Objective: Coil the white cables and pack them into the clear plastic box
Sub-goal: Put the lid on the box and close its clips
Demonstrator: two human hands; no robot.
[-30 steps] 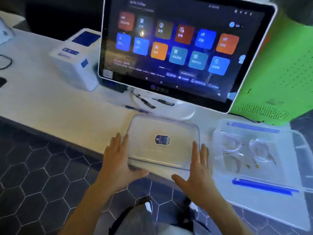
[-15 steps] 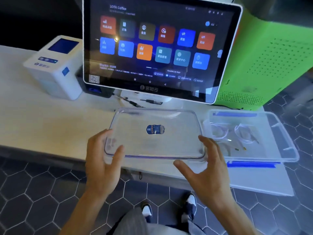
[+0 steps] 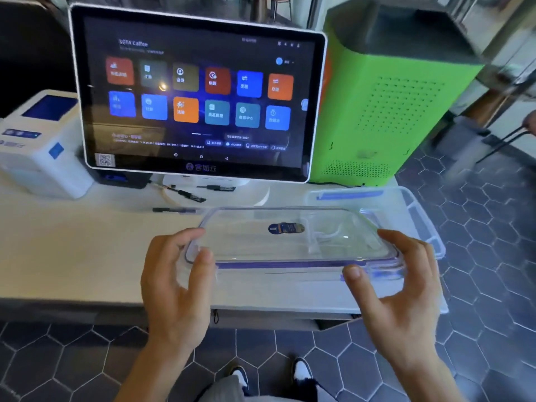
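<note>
Between both hands I hold a clear plastic lid [image 3: 255, 245] with a small blue sticker [image 3: 285, 228], level above the table's front edge. My left hand [image 3: 177, 285] grips its left end, thumb on the rim. My right hand [image 3: 397, 294] grips its right end. The lid overlaps the left part of the clear plastic box [image 3: 417, 210], which has blue latches and lies to the right. White cables [image 3: 327, 236] show faintly through the lid, blurred, inside the box.
A large touchscreen monitor [image 3: 200, 94] stands just behind the lid. On its right a green machine [image 3: 391, 111] stands close behind the box. A white printer [image 3: 40, 146] sits at the left. A pen [image 3: 174, 210] and dark connectors lie near the monitor's foot on the white table [image 3: 72, 250].
Both hands have carried the lid to the right, from beside the box to partly over it. The view has swung right and closer.
</note>
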